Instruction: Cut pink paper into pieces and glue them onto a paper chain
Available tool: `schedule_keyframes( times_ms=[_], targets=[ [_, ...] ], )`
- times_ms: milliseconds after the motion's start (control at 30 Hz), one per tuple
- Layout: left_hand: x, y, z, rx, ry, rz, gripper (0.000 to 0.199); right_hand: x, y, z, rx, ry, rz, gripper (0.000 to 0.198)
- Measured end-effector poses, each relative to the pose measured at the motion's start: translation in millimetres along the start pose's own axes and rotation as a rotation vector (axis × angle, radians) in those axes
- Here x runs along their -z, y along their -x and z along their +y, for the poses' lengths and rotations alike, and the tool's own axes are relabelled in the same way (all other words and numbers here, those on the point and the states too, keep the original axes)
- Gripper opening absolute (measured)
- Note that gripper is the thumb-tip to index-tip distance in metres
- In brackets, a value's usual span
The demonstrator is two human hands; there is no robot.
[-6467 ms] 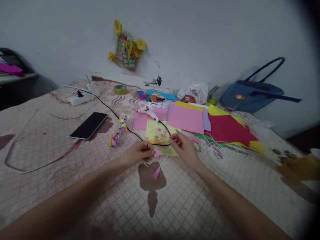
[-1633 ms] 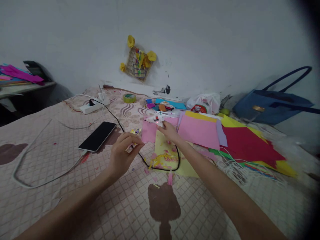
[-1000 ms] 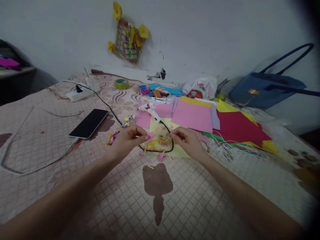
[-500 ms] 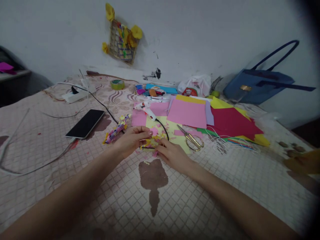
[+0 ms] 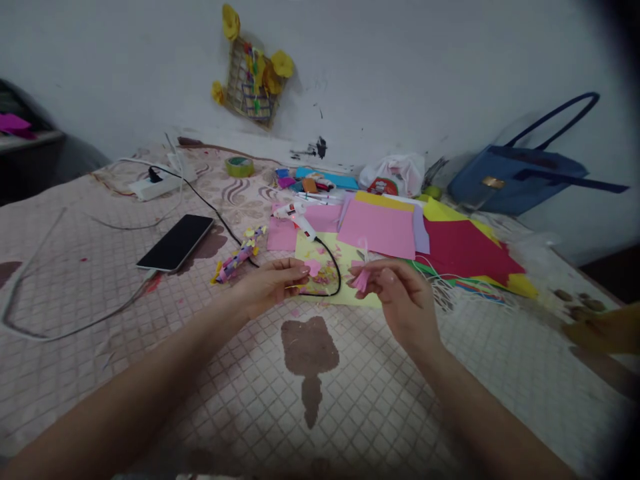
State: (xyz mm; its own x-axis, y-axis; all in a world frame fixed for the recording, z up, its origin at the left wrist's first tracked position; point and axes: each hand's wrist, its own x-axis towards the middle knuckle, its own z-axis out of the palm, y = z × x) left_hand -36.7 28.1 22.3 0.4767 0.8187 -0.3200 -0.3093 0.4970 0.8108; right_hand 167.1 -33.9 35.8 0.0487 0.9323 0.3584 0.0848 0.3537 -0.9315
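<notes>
Between the thumb and fingers of my left hand (image 5: 277,283) is a small pink paper cutout (image 5: 313,267), which looks heart-shaped. My right hand (image 5: 407,303) pinches a pink paper tassel (image 5: 361,280), and a short white string loop seems to rise above it. Under and between the hands lies a pale yellow sheet (image 5: 360,298) strewn with pink and yellow paper scraps (image 5: 327,275). Just beyond, a white glue gun (image 5: 297,219) rests on pink paper, its black cord curving beside the scraps. My right hand mostly hides the scissors.
Left of my hands lie a decorated paper roll (image 5: 237,260) and a phone (image 5: 176,243) on a cable. A power strip (image 5: 157,187) and tape roll (image 5: 239,167) sit farther back. Pink sheets (image 5: 379,230), red paper (image 5: 465,250), white string (image 5: 440,290) and a blue bag (image 5: 520,177) are rightward.
My right hand has lifted from the scraps and moved right, now with the pink tassel in it. My left hand keeps the pink cutout almost in place. The view has shifted slightly.
</notes>
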Motion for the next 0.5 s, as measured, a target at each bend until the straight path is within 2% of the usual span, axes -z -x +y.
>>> schedule_keyframes(
  times_ms=[133,300,500],
  targets=[
    [-2.7,2.4,-4.3,0.014,0.004,-0.062,0.010,-5.6,5.1,8.5,-0.106,-0.019,-0.085,0.011],
    [-7.6,5.1,-12.1,0.043,0.028,-0.128,0.008,-14.0,9.9,20.1,-0.217,-0.066,-0.193,0.044],
    [-12.2,7.9,-18.2,0.101,0.018,-0.213,0.009,-15.9,14.5,23.9,-0.198,0.029,-0.202,0.068]
  ],
)
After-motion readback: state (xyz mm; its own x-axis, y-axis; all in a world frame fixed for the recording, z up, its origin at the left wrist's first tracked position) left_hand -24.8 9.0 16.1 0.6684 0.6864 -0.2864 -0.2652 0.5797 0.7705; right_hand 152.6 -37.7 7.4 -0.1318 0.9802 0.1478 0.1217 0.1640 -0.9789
